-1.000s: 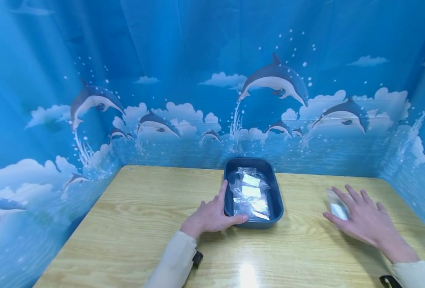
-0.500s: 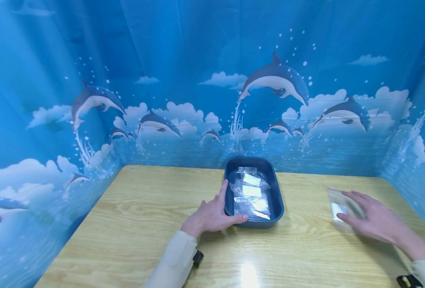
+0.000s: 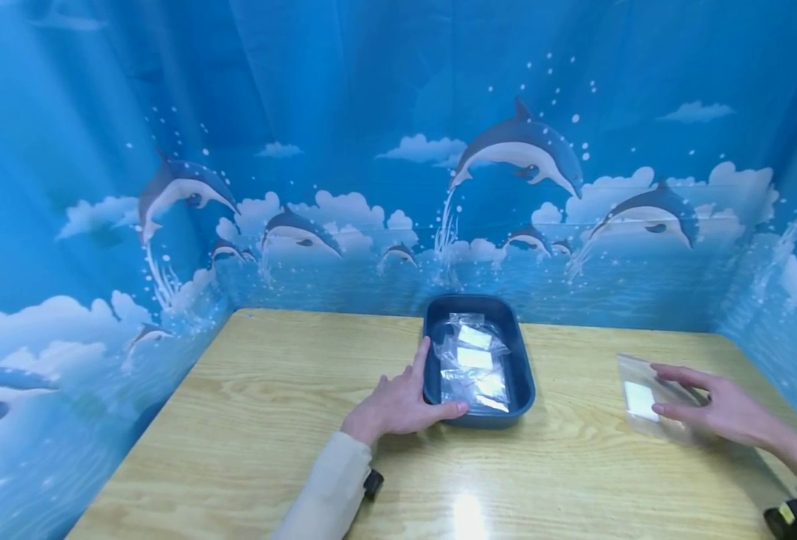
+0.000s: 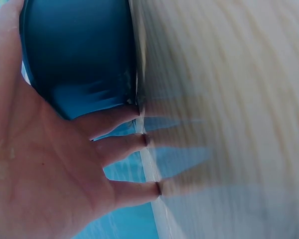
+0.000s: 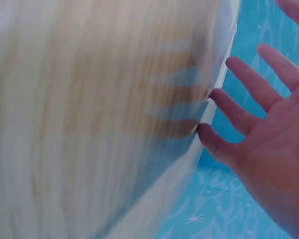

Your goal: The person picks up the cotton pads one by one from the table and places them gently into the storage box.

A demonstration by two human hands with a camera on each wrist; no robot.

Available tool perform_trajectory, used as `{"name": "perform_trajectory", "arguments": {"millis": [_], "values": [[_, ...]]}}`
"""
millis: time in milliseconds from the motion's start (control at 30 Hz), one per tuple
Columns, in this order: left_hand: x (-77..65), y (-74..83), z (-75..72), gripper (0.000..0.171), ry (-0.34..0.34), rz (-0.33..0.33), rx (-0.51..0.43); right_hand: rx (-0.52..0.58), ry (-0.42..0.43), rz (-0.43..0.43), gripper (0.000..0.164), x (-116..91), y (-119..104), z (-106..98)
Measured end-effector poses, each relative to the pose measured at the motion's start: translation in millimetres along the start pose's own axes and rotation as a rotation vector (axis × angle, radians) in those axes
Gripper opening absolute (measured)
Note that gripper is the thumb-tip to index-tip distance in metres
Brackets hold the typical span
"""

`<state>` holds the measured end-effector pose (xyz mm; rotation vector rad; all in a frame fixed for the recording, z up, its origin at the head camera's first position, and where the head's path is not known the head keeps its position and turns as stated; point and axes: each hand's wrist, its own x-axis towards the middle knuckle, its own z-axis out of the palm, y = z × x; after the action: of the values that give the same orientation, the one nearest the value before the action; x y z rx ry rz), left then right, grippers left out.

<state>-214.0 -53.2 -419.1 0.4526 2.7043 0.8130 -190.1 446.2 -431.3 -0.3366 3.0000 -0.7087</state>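
In the head view my left hand [image 3: 395,405] rests against the left side and near corner of a dark blue tray [image 3: 526,375], thumb on the near rim. The left wrist view shows its fingers spread and fairly straight, tips on the table beside the tray wall [image 4: 79,55]. Inside the tray lie several clear plastic bags [image 3: 474,358] with white patches. To the right, my right hand [image 3: 729,409] hovers low over a clear plastic bag [image 3: 639,400] with a white patch, partly covering it. Thumb and fingers are apart; in the right wrist view, two fingertips [image 5: 217,94] meet the table.
A wooden table [image 3: 270,420] carries everything, its glossy top throwing back reflections. Behind and at both sides hangs a blue curtain [image 3: 344,112] printed with dolphins, meeting the table's back edge. Black wrist cameras show at the left wrist [image 3: 373,484] and right wrist [image 3: 790,517].
My right hand has drawn back to the right and slightly down, uncovering more of the lone bag, which stays about where it was. The left hand and tray have not moved.
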Motion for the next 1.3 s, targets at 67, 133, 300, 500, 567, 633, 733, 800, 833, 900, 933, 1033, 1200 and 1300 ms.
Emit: {"name": "perform_trajectory", "arguments": {"millis": [67, 133, 300, 500, 567, 633, 733, 800, 833, 900, 933, 1033, 1200, 1300], "values": [[-0.1, 0.3, -0.6, 0.123, 0.001, 0.001, 0.002, 0.007, -0.017, -0.01, 0.074, 2, 4, 0], [0.2, 0.1, -0.6, 0.122, 0.001, 0.003, 0.004, 0.01, -0.048, 0.003, 0.076, 2, 8, 0], [1.1, -1.0, 0.1, 0.122, 0.001, 0.007, 0.007, 0.022, -0.087, 0.036, 0.078, 2, 14, 1], [1.0, -1.4, 0.2, 0.122, -0.002, 0.008, 0.007, 0.0, -0.041, -0.006, 0.074, 2, 18, 8], [0.7, -1.4, 0.0, 0.122, -0.006, 0.006, 0.006, -0.007, -0.028, -0.029, 0.072, 2, 18, 10], [0.5, -1.5, 0.0, 0.123, -0.007, 0.003, 0.006, -0.004, -0.022, -0.048, 0.07, 3, 17, 10], [0.5, -1.4, 0.1, 0.123, -0.003, 0.006, 0.002, -0.005, -0.018, -0.046, 0.066, 4, 16, 10], [0.7, -1.1, 0.1, 0.123, 0.002, 0.011, 0.0, -0.009, -0.02, -0.027, 0.064, 5, 15, 10], [0.7, -1.0, 0.0, 0.122, 0.005, 0.012, -0.002, -0.01, -0.02, -0.017, 0.063, 5, 15, 10], [1.0, -1.0, 0.1, 0.122, 0.007, 0.013, -0.003, -0.005, -0.029, 0.002, 0.06, 6, 14, 9], [1.1, -1.1, 0.2, 0.122, 0.006, 0.012, -0.003, 0.001, -0.03, 0.008, 0.058, 6, 14, 9], [1.4, -1.6, 0.7, 0.122, 0.007, 0.01, -0.002, 0.019, -0.029, 0.013, 0.051, 6, 13, 7], [2.2, -2.4, 1.7, 0.122, 0.006, 0.009, -0.001, 0.027, 0.001, 0.011, 0.034, 7, 13, 6], [2.9, -2.3, 1.9, 0.122, 0.007, 0.008, 0.0, 0.032, 0.029, 0.011, 0.026, 7, 14, 6]]}}
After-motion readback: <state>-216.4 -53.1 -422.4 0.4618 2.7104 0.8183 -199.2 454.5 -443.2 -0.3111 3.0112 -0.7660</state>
